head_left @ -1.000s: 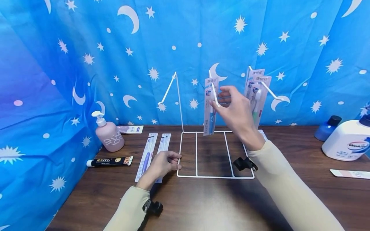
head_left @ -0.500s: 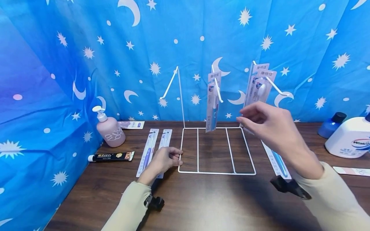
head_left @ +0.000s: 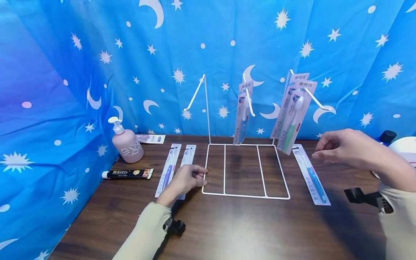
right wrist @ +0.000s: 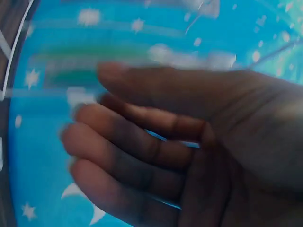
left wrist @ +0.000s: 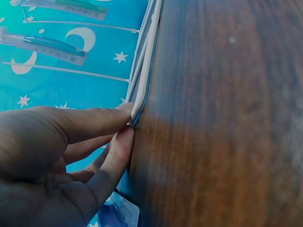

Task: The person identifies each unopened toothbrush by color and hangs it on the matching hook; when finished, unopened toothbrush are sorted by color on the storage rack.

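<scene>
My left hand (head_left: 186,179) pinches the front left corner of a white wire display rack (head_left: 246,196); the left wrist view shows thumb and finger on the wire (left wrist: 144,80). My right hand (head_left: 349,150) is in the air at the right, fingers loosely bent and holding nothing. Close to it on the table lies a packaged blue toothbrush (head_left: 312,177). Packaged toothbrushes with blue handles (head_left: 243,115) hang from the rack's middle hook. Others, the front one a green toothbrush (head_left: 294,119), hang from the right hook. Its left hook (head_left: 195,93) carries nothing.
Two packaged toothbrushes, one a purple toothbrush (head_left: 168,170), lie left of the rack, the other partly behind my left hand. Further left are a black toothpaste tube (head_left: 128,173), a pink pump bottle (head_left: 128,145) and a pale tube (head_left: 151,139). Bottles (head_left: 404,148) stand right.
My right hand has left the toothbrushes on the middle hook and moved right and down, past the right hook, toward the toothbrush on the table. The left hand stays on the rack.
</scene>
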`<state>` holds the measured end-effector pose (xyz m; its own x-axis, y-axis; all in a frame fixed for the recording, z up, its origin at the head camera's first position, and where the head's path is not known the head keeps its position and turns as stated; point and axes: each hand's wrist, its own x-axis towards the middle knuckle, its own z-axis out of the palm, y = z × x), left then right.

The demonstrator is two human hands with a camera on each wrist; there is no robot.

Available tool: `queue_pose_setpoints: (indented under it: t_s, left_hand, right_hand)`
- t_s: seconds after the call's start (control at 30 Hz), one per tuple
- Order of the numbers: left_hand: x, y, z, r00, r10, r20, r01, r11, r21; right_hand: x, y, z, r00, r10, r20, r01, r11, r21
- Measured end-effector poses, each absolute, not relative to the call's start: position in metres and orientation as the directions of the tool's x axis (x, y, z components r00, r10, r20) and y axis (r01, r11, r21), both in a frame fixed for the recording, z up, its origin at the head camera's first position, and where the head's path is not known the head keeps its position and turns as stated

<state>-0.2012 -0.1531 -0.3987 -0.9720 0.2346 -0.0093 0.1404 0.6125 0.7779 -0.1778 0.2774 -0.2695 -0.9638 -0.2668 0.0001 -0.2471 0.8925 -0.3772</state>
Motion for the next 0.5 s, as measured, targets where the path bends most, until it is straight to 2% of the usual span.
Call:
queue_pose_setpoints:
  t_s: [0.17, 0.33, 0.5]
  left_hand:
    - [-0.201, -0.152, -0.398, -0.974, 0.225, 0.002, 0.142, 0.609, 0.781]
    - [-0.200, -0.153, -0.398, -0.973, 0.230, 0.001, 0.144, 0.606, 0.783]
    - [-0.201, -0.153, -0.400, -0.971, 0.237, -0.010, 0.144, 0.622, 0.770]
  right_hand:
    - [-0.200, 0.293, -0.285, -0.966, -0.256, -0.024, -0.223, 0.882, -0.415]
    - [-0.227, 0.301, -0.315, -0.989, -0.148, 0.008, -0.134, 0.871, -0.473]
    - [-0.243, 0.302, -0.349, -0.999, -0.034, -0.026, -0.015, 0.845, -0.535]
